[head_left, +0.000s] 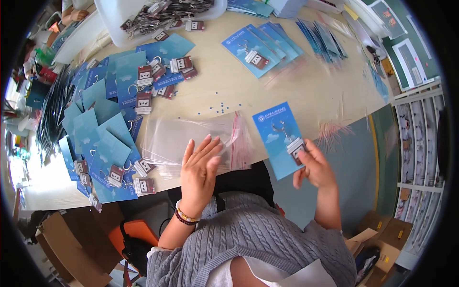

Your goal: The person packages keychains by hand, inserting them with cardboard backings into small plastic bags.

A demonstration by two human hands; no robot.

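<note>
My right hand [315, 168] pinches a blue backing card [273, 146] by its right edge, the thumb over a brown-and-white keychain [296, 149] that hangs on the card's front by its metal ring. My left hand [198, 167], bracelets at the wrist, has its fingers stretched out and holds nothing. It hovers over or touches the near side of a stack of clear plastic bags [179, 136] with red-striped ends; which, I cannot tell. Left of the bags lies a spread heap of blue cards [112, 148], many with keychains attached.
Bagged cards with keychains [253, 52] overlap at the back of the table. A white bin [107, 21] of loose keychains stands behind the heap. Small blue dots [220, 106] and thin plastic strips [332, 134] are scattered about. Cardboard boxes [67, 244] sit below the table's edge.
</note>
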